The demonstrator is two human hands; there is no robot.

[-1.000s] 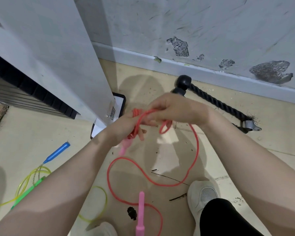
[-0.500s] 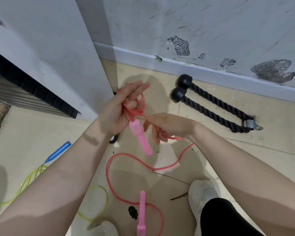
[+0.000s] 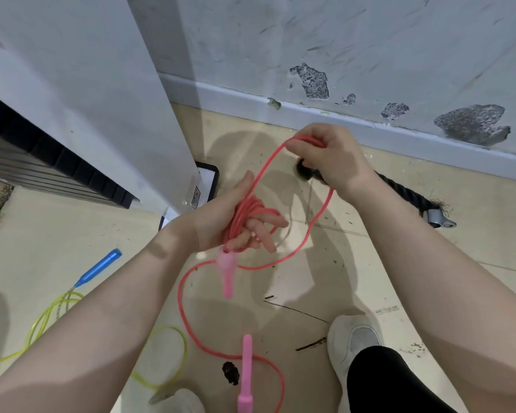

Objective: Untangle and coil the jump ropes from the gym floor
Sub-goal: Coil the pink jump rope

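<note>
- Red jump rope (image 3: pixel 252 214): several turns bundled across the palm and fingers of the left hand (image 3: pixel 221 222), at mid-scene, held clear of the floor.
- Left-hand fingers (image 3: pixel 268 226): loosely spread and partly curled, poking out through the coil to the right; thumb raised toward the far side, alongside the rope.
- Pink handle (image 3: pixel 227 271): hangs from the near edge of the left hand, below the coil, pointing down and toward the near side.
- One strand rises from the coil to the right hand (image 3: pixel 329 156), farther and to the right; pinched there between thumb and forefinger, remaining fingers curled in.
- From the pinch, rope drops in a wide loop to the right, swings back left beneath the left hand, then trails along the floor (image 3: pixel 355 263) toward the near side.
- Second pink handle (image 3: pixel 246 374): lies on the floor at the near edge, rope curling around it.
- Yellow jump rope (image 3: pixel 167 356): loose on the floor, near left, partly hidden by the left forearm; blue handle (image 3: pixel 99 267) at its far end.
- Black braided rope attachment (image 3: pixel 405 193): on the floor behind the right wrist, metal fitting at its right end, close to the baseboard.
- White shoe (image 3: pixel 353 342): near right, black trouser leg beside it.
- White cabinet panel (image 3: pixel 87 99): far left, upright.
- Scuffed wall (image 3: pixel 370 55): far side, with patches of missing paint.
</note>
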